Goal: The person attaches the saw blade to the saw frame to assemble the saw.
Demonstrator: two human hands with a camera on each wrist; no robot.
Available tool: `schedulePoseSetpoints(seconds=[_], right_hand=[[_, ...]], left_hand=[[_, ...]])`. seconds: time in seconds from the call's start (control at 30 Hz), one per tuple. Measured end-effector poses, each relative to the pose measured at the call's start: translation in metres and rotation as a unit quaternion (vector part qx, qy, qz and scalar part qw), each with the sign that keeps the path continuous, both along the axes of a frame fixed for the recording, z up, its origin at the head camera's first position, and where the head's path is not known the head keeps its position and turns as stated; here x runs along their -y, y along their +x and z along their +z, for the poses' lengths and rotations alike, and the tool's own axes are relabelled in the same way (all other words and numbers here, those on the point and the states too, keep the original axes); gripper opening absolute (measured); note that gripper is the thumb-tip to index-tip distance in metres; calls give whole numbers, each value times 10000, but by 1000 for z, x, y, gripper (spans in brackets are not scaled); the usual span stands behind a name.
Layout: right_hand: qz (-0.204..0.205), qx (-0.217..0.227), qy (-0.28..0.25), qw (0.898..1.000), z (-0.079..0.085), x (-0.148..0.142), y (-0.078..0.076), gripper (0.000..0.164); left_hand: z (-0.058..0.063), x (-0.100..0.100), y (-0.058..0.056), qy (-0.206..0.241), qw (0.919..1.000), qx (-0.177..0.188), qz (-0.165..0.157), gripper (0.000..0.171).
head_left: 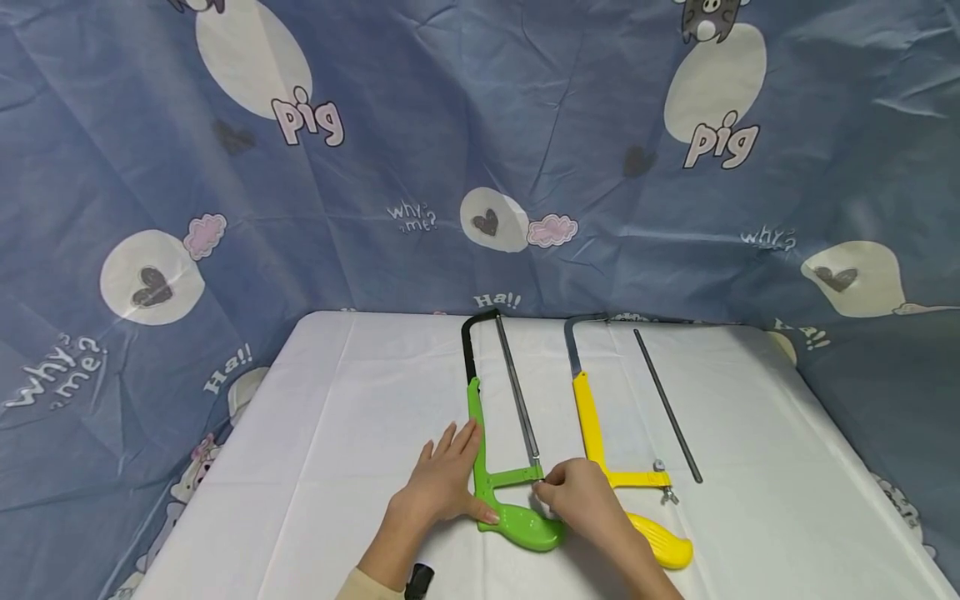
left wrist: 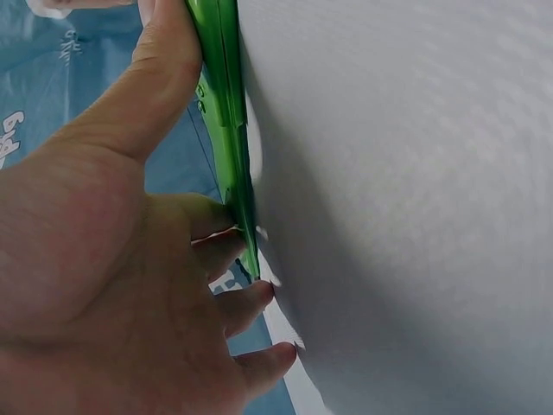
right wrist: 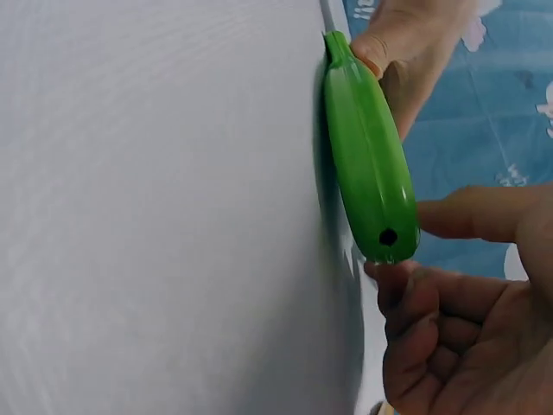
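A green-handled hacksaw (head_left: 528,527) with a black front bow lies on the white table. Its grey blade (head_left: 516,387) runs from the bow's far tip down to the green cross arm (head_left: 516,477). My left hand (head_left: 438,483) rests along the frame's left side, fingers spread and fairly straight, thumb on the handle. At the cross arm's right end, my right hand (head_left: 581,496) pinches the small wing nut between thumb and index finger; the fingers mostly cover it. In the right wrist view the green handle (right wrist: 367,147) hides those fingertips.
Right of it lies a yellow hacksaw (head_left: 588,417) with its own wing nut (head_left: 669,495); my right forearm crosses its handle. A loose dark blade (head_left: 667,404) lies farther right. Blue printed cloth (head_left: 420,150) hangs behind the white table (head_left: 360,400). A black object (head_left: 418,581) sits by my left wrist.
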State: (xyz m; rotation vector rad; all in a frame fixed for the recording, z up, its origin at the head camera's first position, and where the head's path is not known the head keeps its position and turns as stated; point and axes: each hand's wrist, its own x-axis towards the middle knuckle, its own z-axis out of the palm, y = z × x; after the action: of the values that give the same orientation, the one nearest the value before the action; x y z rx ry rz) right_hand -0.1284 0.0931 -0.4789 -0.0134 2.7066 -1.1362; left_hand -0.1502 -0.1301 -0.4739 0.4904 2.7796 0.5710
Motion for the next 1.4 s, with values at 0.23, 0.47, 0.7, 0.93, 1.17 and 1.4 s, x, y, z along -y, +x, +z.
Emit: schedulePoseSetpoints(seconds=[0.23,0.47,0.7,0.93,1.17,1.4], right_hand=[[-58,458,-592,9972,-6,-6,-5,17],[-62,602,-1237,9905,-8,-9,-6,17],[-135,662,-1294,9893,-7,-9,-5,16],[-101,199,-107,9997,5,-6,1,19],[219,-12,101,9997,9,0,3,24],[246,115,-240,9993,-2,-1,-1,30]], left_hand=[[-2,1,0,43,10000,-38,11,131],[-2,0,-1,49,9999,-99,-2,131],[-5,0,-2,-3,10000,-96,6,132],[-1,1,-1,19,10000,-18,-25,130],[0,1,-1,-41,9999,-103,-49,130],[-4,1,-2,-18,10000,-63,-41,130]])
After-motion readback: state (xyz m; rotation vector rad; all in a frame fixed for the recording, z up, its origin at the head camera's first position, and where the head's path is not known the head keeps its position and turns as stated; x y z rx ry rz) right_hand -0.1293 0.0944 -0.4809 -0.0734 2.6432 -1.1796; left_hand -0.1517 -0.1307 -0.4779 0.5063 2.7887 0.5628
